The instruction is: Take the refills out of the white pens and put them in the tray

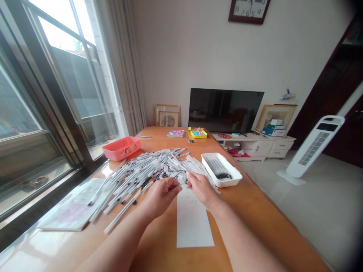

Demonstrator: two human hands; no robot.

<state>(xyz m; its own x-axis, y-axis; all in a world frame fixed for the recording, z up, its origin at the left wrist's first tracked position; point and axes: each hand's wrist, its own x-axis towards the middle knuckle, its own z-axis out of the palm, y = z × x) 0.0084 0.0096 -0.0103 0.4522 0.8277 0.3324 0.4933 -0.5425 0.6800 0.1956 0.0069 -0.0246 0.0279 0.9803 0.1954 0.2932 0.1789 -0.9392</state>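
Our left hand [161,193] pinches a thin, pale pen piece [179,184]; our right hand [200,189] curls just beside it, and we cannot tell what its fingertips grip or how tightly. Both hide the far end of the white paper [195,228]. Beyond, loose pens [151,164] overlap on the glossy brown counter [266,219]. We see the wall clock [249,13] cut off above the dark television [225,109].

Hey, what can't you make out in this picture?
All in the head view:
What the left hand and right hand hold: too small and blurred.
Lower pens in the pile of pens: hidden by those on top.
Marks on the white paper: too faint to read.
Top of the wall clock: cut off by the upper edge.
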